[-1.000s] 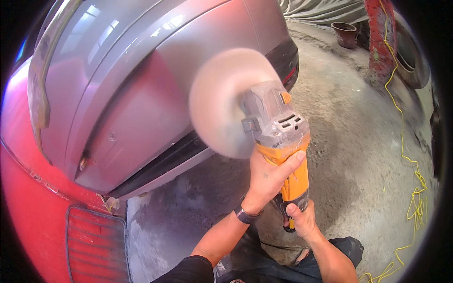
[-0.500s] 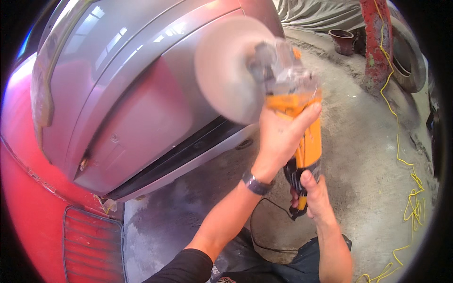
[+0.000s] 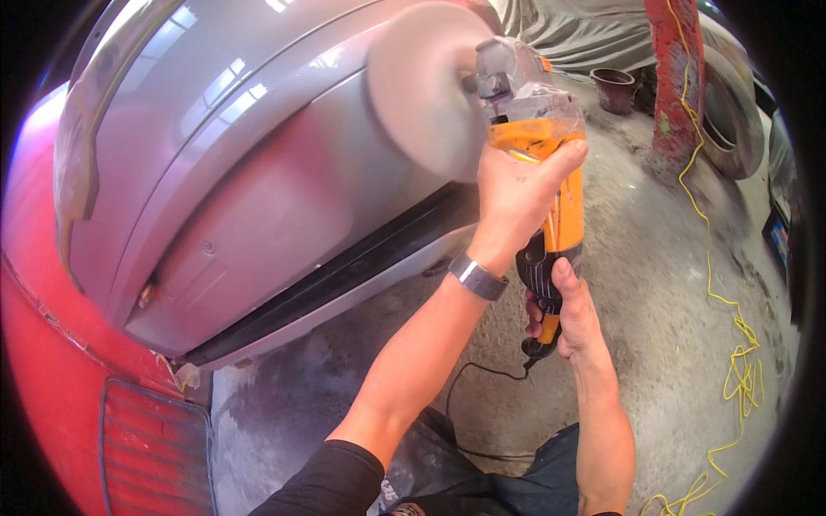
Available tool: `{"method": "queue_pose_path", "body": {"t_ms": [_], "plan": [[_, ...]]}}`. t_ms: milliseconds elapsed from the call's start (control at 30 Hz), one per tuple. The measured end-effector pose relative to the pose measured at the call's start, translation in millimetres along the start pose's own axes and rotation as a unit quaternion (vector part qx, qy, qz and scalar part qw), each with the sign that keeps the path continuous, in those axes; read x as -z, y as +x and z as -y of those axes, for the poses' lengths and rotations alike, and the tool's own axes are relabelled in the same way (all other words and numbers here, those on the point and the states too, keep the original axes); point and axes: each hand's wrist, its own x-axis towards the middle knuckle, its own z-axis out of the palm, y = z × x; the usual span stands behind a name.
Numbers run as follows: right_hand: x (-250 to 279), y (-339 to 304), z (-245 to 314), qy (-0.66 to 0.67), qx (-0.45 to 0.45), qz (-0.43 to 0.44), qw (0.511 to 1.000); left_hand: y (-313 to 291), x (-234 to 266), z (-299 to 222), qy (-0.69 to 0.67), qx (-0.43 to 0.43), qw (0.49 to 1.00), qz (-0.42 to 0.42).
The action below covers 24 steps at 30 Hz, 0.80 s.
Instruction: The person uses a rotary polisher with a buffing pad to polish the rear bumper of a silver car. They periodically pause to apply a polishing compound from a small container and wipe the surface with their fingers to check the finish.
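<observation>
- We see the left hand [image 3: 519, 185] wrapped around the front of the power tool [image 3: 567, 215], on the orange housing just behind the grey head; its thumb lies along the right side.
- We see the right hand [image 3: 575, 318] closed on the rear handle, thumb uppermost, fingertips showing on the far side.
- The tool is held off the floor [image 3: 654, 370], between us and the vehicle body, its head pointing away from us.
- We note a broad, pale round pad [image 3: 422, 90] at the head's left, blurred, in front of the grey vehicle panel [image 3: 258, 198]; we cannot tell whether the two touch.
- On the left wrist we find a dark watch [image 3: 478, 276].
- From the handle's end a black cord [image 3: 486, 370] loops down toward the dark trousers [image 3: 551, 464].
- Below the panel we trace a black strip [image 3: 344, 271]; at lower left, a barred frame [image 3: 209, 447] stands against a red surface [image 3: 52, 370].
- Farther right we see a yellow cord [image 3: 709, 258] trailing across the floor from a red post [image 3: 675, 95], with a tyre [image 3: 748, 129] behind the post, a brown pot [image 3: 613, 99] to its left and draped grey sheeting [image 3: 576, 34] beyond.
</observation>
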Motion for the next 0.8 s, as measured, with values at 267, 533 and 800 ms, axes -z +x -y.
{"method": "queue_pose_path", "body": {"t_ms": [267,533,800], "plan": [[14,-33,-47,-0.121,0.0,-0.009,0.993,-66,25,28,-0.08,0.011,0.996,-0.035],[21,-71,-100,-0.126,-0.058,0.0,0.99,-144,54,51,-0.07,0.101,0.99,-0.062],[-20,-53,-62,-0.094,-0.007,0.04,0.995,-111,76,8,-0.085,0.027,0.994,-0.059]]}}
